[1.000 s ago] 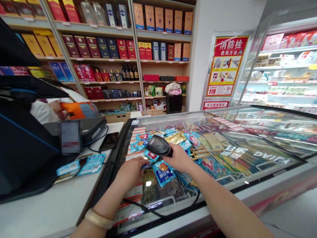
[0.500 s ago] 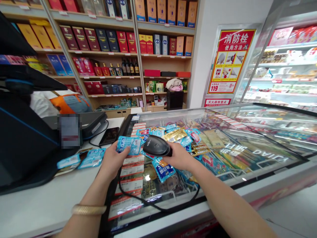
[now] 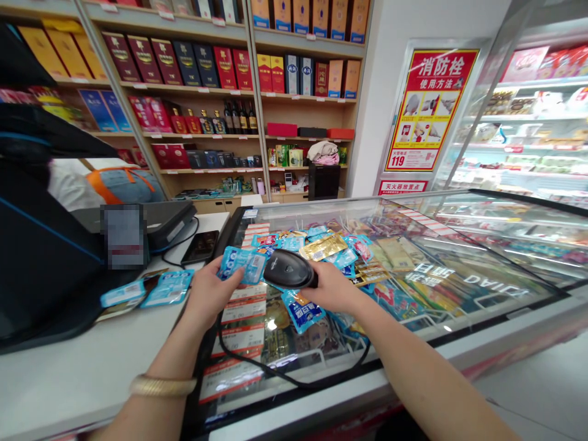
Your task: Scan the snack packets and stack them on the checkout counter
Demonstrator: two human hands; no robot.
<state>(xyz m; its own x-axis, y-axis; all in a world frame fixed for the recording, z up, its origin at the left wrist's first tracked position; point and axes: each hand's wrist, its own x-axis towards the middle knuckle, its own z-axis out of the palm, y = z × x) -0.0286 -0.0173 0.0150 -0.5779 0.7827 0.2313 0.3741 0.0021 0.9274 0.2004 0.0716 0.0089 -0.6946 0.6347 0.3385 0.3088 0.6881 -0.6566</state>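
Observation:
Pinched in my left hand (image 3: 212, 290) is a blue snack packet (image 3: 243, 264), its thumb lying across the front. My right hand (image 3: 334, 288) wraps the handle of a black barcode scanner (image 3: 289, 269), whose head points left at the packet, close against its right edge. Below the scanner, a blue and white packet (image 3: 303, 310) lies on the freezer's glass lid. Behind it spreads a pile of small packets, a gold packet (image 3: 323, 247) among them. Several more blue packets (image 3: 168, 288) rest on the white counter to the left.
The scanner's black cable (image 3: 271, 369) loops over the glass lid. A dark phone (image 3: 201, 246) lies on the counter (image 3: 114, 373) near a black checkout terminal (image 3: 41, 263). A person in an orange-trimmed apron (image 3: 124, 184) is behind it. Shelves of boxes and bottles stand at the back.
The packet in my left hand has turned slightly and come closer to the scanner. The view has tilted a little downward. Both hands keep their holds.

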